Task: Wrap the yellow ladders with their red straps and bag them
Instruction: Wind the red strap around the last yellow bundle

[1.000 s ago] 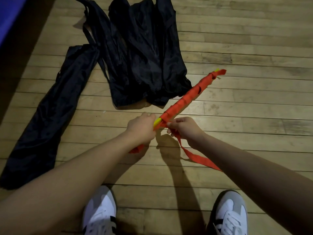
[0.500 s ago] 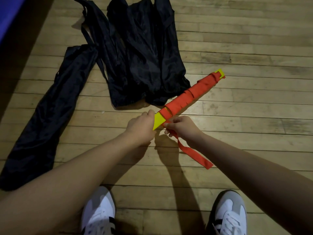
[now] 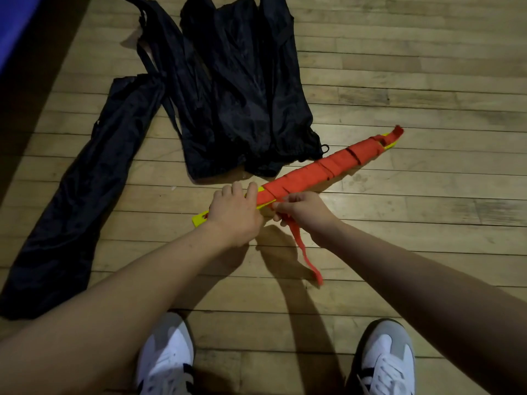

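At the far left edge a blue surface (image 3: 14, 27) runs along the wooden floor (image 3: 413, 81), and beside it a long, narrow black bag (image 3: 85, 189) lies flat on the boards, slanting from near your left elbow up toward the middle. Just to its right, a heap of more black bags (image 3: 242, 89) is spread out, with their straps trailing off the top. Your left hand (image 3: 235, 213) sits below that heap, fingers curled over the near end of the yellow ladder bundle (image 3: 199, 218), gripping it so that a short yellow tip sticks out past your wrist on the left. From there the bundle runs up and to the right, lying just beside the lower edge of the heap, and most of its length is covered by the red strap (image 3: 322, 169) wound around it in overlapping turns. Your right hand (image 3: 306, 212) is close against the left one, fingers pinching the strap where it leaves the bundle; the loose tail hangs down from that hand and its end is near the floor between your arms. At the far right end a bit of yellow shows past the wrapping, with a red tab sticking up. Below, your two white shoes (image 3: 168, 363) stand on the boards.
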Demonstrator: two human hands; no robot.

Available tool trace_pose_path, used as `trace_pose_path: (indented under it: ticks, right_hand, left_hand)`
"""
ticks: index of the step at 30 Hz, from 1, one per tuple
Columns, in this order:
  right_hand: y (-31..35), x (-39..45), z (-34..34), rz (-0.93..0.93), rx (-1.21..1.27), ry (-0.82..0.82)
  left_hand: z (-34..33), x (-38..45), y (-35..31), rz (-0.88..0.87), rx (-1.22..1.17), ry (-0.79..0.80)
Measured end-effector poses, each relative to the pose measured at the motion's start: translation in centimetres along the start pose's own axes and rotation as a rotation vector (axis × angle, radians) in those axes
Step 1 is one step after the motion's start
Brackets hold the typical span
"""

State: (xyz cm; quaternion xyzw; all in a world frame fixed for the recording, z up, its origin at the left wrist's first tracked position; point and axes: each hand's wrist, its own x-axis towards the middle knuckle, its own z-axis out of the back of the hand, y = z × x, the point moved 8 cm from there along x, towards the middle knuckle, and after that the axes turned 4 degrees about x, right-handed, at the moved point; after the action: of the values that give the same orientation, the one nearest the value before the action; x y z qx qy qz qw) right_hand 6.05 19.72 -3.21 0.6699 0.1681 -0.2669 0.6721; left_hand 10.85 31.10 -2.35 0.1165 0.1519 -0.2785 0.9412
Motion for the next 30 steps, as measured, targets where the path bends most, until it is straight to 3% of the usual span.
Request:
trace_pose_path:
  ticks: [3, 8, 14, 21, 25, 30]
  right_hand:
    - [-0.2, 0.1, 0.4, 0.004, -0.007, -0.019]
    - [-0.7, 0.1, 0.9, -0.002, 0.009, -0.043]
    - [-0.2, -0.3, 0.5, -0.009, 0.061, 0.002]
    - [-1.0, -0.1, 0.3, -0.040, 0.052, -0.015]
    - [-0.8, -0.2, 1.0, -0.018, 0.003, -0.030]
    - [0.5, 0.0, 2.1, 0.019, 0.045, -0.086]
  left_hand:
    - [-0.4, 0.3, 0.2, -0.007, -0.085, 0.074]
    - [0.7, 0.6, -1.0, -0.109, -0.083, 0.046]
    - [0.4, 0.9, 0.6, 0.052, -0.214, 0.060]
    - [-1.2, 1.2, 0.3, -0.016, -0.288, 0.306]
    - [0.3, 1.5, 0.1, -0.135, -0.224, 0.211]
    - [0.8, 1.3, 0.1, 0.060, -0.232, 0.119]
